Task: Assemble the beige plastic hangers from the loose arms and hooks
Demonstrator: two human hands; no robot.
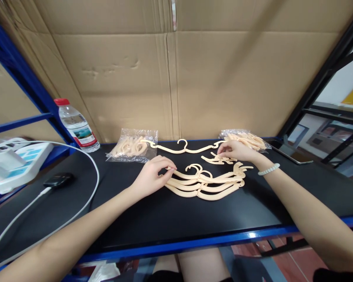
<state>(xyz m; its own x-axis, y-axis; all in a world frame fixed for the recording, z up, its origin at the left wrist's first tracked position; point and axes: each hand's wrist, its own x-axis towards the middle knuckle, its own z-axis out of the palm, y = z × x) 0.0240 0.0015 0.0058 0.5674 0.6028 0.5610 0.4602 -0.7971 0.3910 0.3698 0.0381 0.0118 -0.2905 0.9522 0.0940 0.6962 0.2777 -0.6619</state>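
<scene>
Several cream plastic clothes hangers point(214, 195) lie stacked on the black tabletop, their hooks toward the back. My left hand point(153, 177) is at the stack's left end, thumb and forefinger pinched around the tip of a hanger. Behind the stack's right side is a small loose pile of curved cream hanger pieces point(210, 159). My right hand point(235, 150) reaches down onto this pile, fingertips closed on one piece; the hand partly hides the pile. Further back, a single hanger point(176, 151) lies spread out with its hook up.
Clear plastic bags of cream parts lie behind each hand, a left bag point(129, 147) and a right bag point(247, 139). At left are a water bottle point(79, 129), a white power strip point(23, 164), a black device point(58, 179) and a looping white cable point(97, 172). A phone-like slab point(292, 152) lies far right. Cardboard point(120, 78) walls the back.
</scene>
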